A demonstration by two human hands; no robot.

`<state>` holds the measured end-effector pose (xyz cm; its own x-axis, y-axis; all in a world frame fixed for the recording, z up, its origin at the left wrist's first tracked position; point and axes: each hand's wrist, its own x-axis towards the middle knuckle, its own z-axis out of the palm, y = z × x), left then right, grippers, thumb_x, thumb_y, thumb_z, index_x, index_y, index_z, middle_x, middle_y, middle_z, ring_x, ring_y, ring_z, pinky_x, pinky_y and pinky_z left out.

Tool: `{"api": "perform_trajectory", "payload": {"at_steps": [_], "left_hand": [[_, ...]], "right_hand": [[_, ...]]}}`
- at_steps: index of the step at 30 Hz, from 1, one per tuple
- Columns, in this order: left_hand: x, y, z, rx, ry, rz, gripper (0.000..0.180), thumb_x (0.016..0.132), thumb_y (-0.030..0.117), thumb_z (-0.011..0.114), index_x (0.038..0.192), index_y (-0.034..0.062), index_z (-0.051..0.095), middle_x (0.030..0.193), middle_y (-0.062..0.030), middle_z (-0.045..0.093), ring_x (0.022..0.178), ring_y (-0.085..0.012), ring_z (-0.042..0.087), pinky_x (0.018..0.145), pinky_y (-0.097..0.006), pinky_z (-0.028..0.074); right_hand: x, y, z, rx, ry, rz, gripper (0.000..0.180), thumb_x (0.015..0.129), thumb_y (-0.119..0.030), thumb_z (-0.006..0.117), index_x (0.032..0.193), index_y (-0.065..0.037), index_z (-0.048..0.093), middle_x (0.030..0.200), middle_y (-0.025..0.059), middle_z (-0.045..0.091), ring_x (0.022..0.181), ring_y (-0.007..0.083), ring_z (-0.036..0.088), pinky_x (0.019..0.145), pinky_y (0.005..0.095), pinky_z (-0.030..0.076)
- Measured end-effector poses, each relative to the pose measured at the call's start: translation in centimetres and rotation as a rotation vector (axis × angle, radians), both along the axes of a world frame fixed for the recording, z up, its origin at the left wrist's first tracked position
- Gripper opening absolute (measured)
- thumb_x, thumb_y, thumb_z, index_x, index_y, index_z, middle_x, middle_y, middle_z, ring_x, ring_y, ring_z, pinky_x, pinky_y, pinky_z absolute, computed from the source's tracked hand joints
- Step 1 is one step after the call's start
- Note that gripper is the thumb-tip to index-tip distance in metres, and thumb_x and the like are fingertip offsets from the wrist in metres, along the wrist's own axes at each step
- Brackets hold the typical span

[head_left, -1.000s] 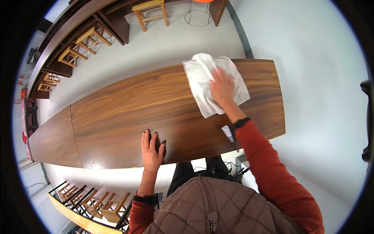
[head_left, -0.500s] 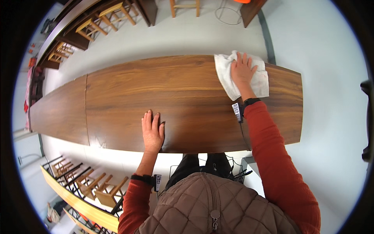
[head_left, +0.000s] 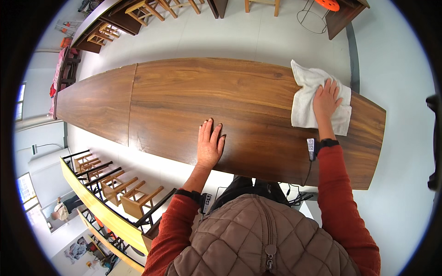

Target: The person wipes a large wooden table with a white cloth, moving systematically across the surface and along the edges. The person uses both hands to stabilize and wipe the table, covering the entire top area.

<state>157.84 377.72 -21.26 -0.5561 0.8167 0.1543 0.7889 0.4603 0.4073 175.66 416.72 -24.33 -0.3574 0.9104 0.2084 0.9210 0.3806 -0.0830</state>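
A white cloth (head_left: pixel 304 110) lies rumpled near the right end of a long brown wood-grain table (head_left: pixel 184 106), its upper left corner reaching past the far edge. My right hand (head_left: pixel 326 99) rests flat on the cloth with the fingers spread, pressing it against the tabletop. Close to the table's near edge, my left hand (head_left: pixel 210 146) lies palm down on the bare wood, fingers stretched out and holding nothing. A dark band with a small pale device is on each wrist; a cable hangs from the right device (head_left: pixel 311 149).
Wooden stools (head_left: pixel 138 198) stand by a yellow-edged table (head_left: pixel 101 202) at the lower left. Beyond the far edge are more stools (head_left: pixel 145 11) and an orange round-seated stool (head_left: pixel 328 4). A pale wall (head_left: pixel 405 138) rises at the right. Another person (head_left: pixel 62 209) appears far off at lower left.
The whole view has turned, shifting the table rightward in the picture. The cloth's upper left corner now sticks out more. My right hand stays on the cloth, my left on the table.
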Motion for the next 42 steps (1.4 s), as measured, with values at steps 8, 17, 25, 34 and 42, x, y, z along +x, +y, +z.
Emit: {"api": "perform_trajectory", "payload": {"at_steps": [8, 17, 25, 34, 42], "left_hand": [[0.0, 0.0, -0.2, -0.031, 0.011, 0.007, 0.043, 0.088, 0.017, 0.065, 0.128, 0.0071, 0.056, 0.144, -0.0226, 0.041, 0.131, -0.0449, 0.04, 0.11, -0.056, 0.031], [-1.4, -0.6, 0.8, 0.037, -0.132, -0.106, 0.041, 0.089, 0.014, 0.063, 0.128, 0.0055, 0.056, 0.144, -0.0221, 0.042, 0.133, -0.0432, 0.039, 0.112, -0.053, 0.031], [-9.0, -6.3, 2.3, 0.064, -0.268, -0.02, 0.031, 0.09, 0.011, 0.061, 0.121, 0.0044, 0.06, 0.138, -0.0194, 0.05, 0.131, -0.0401, 0.044, 0.113, -0.047, 0.033], [-14.1, -11.5, 0.9, -0.014, -0.029, -0.031, 0.039, 0.087, 0.015, 0.066, 0.125, 0.0063, 0.059, 0.141, -0.0192, 0.046, 0.13, -0.0425, 0.043, 0.111, -0.055, 0.031], [-19.1, -13.4, 0.7, 0.038, -0.021, -0.016, 0.041, 0.087, 0.021, 0.068, 0.125, 0.0079, 0.059, 0.142, -0.0184, 0.044, 0.13, -0.0422, 0.041, 0.11, -0.055, 0.031]], "right_hand": [[-14.3, -6.7, 0.2, -0.046, 0.004, 0.141, 0.055, 0.099, -0.038, 0.04, 0.144, -0.007, 0.041, 0.154, 0.0149, 0.034, 0.144, 0.032, 0.027, 0.115, 0.0591, 0.016], [-1.3, -4.9, 1.1, -0.09, -0.004, 0.116, 0.052, 0.099, -0.032, 0.04, 0.145, -0.009, 0.04, 0.154, 0.0119, 0.033, 0.143, 0.028, 0.028, 0.115, 0.055, 0.019], [-7.7, -1.0, -0.2, -0.072, -0.064, -0.174, 0.049, 0.101, -0.037, 0.035, 0.144, -0.015, 0.042, 0.151, 0.0122, 0.037, 0.141, 0.0299, 0.031, 0.113, 0.0596, 0.02], [-13.7, -10.4, -1.0, 0.006, 0.05, 0.277, 0.048, 0.096, -0.027, 0.045, 0.14, -0.006, 0.046, 0.15, 0.0138, 0.04, 0.139, 0.0322, 0.035, 0.115, 0.0536, 0.022], [-3.1, -6.4, -2.6, 0.079, 0.002, -0.23, 0.046, 0.101, -0.035, 0.04, 0.141, -0.015, 0.048, 0.147, 0.0157, 0.042, 0.134, 0.0351, 0.04, 0.107, 0.0574, 0.032]]}}
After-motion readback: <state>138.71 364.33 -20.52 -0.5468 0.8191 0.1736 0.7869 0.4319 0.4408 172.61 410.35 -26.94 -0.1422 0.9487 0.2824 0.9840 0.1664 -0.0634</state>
